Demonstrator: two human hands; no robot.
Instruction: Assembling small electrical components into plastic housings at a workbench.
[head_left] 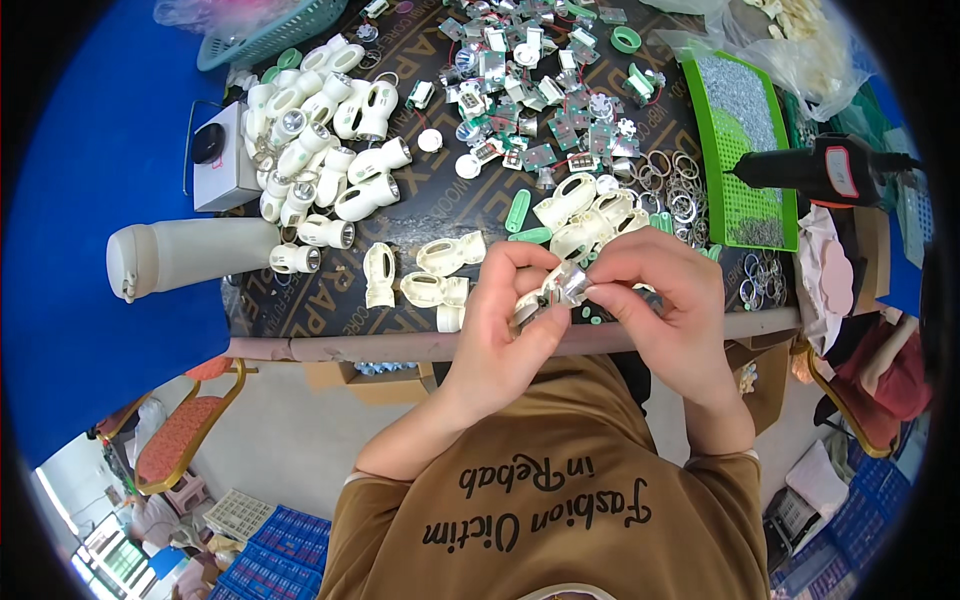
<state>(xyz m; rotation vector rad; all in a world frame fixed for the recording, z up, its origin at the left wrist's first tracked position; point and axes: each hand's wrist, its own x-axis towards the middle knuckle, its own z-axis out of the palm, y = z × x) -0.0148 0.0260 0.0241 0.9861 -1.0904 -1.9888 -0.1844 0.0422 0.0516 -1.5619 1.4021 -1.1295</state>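
Near the table's front edge, my left hand (508, 320) is closed around a cream flashlight shell half (527, 304), mostly hidden by the fingers. Beside it, the thumb and fingertips of my right hand (668, 305) pinch a shiny silver reflector cup (570, 284), which sits at the shell's end. Just beyond my hands lies a cluster of loose cream shell halves (585, 215) with green oval pieces (518, 210) next to it. Several more shell parts (440, 255) rest to the left of my left hand.
Assembled cream flashlights (310, 140) are heaped at the left, by a pale bottle (195, 258) and a white box (225, 165). Circuit boards with wires (540, 95) spread at the back. Metal rings (683, 205), a green tray (750, 236) and a black electric screwdriver (800, 168) are at right.
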